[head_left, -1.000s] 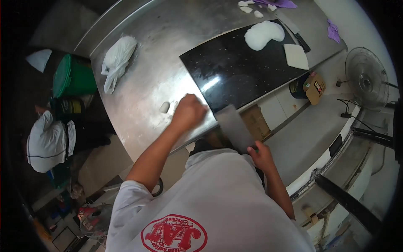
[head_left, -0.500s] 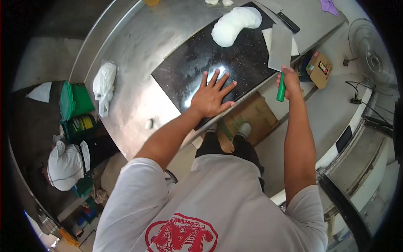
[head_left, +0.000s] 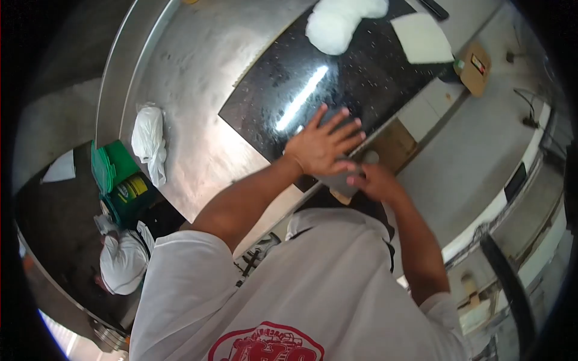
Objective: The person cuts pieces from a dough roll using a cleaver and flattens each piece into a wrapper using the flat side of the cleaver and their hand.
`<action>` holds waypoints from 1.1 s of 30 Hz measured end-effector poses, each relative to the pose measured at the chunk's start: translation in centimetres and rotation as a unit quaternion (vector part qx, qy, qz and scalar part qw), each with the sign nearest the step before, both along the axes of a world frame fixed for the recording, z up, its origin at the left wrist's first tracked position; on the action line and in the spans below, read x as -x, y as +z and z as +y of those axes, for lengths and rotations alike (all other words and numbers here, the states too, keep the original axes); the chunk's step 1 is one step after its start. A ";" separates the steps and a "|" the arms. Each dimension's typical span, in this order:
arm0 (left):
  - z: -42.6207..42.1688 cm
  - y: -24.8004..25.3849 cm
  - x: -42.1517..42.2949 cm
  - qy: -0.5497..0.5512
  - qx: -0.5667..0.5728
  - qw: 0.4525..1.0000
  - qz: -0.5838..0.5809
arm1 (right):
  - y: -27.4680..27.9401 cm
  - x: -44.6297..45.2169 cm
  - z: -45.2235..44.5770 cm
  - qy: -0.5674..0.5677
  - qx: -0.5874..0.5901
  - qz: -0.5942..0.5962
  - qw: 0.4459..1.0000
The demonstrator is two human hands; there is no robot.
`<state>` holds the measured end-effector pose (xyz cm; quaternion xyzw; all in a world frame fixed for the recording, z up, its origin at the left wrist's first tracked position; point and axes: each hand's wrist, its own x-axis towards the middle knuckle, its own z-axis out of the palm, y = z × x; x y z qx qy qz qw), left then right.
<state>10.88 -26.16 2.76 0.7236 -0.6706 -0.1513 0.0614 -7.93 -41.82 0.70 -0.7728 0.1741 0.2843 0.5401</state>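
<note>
My left hand [head_left: 322,145] is palm down with its fingers spread, over the near edge of a speckled black board [head_left: 259,111]. Beside it, my right hand [head_left: 378,182] is closed on a cleaver, whose green handle is now hidden in the grip. The grey blade [head_left: 332,180] lies partly under my left palm and is blurred; I cannot tell whether the palm touches it. A smooth white mass like dough [head_left: 334,30] rests at the board's far end. A folded white cloth [head_left: 422,39] lies at the right corner.
A black-handled knife [head_left: 435,8] lies beyond the cloth. On the steel table [head_left: 198,78] is a white plastic bag [head_left: 149,141]. Green bins [head_left: 117,165] and another person [head_left: 123,262] are at the left. A cardboard box [head_left: 391,144] sits below the table edge.
My right hand has brought the cleaver from the cloth down and left to my left hand, uncovering the cloth. My left hand has shifted slightly right. The camera view has shifted too.
</note>
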 end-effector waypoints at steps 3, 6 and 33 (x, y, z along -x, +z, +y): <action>-2.5 -0.6 -2.5 0.029 0.043 0.998 -0.030 | 2.9 -5.1 -4.1 0.007 -0.020 0.069 0.997; -3.3 -1.2 -3.3 0.074 0.081 0.994 -0.030 | 2.2 -4.5 -3.3 -0.006 -0.001 0.054 0.999; -5.6 -0.4 -5.4 -0.063 0.076 0.994 -0.054 | 5.0 -5.4 -3.4 0.006 0.164 0.050 0.985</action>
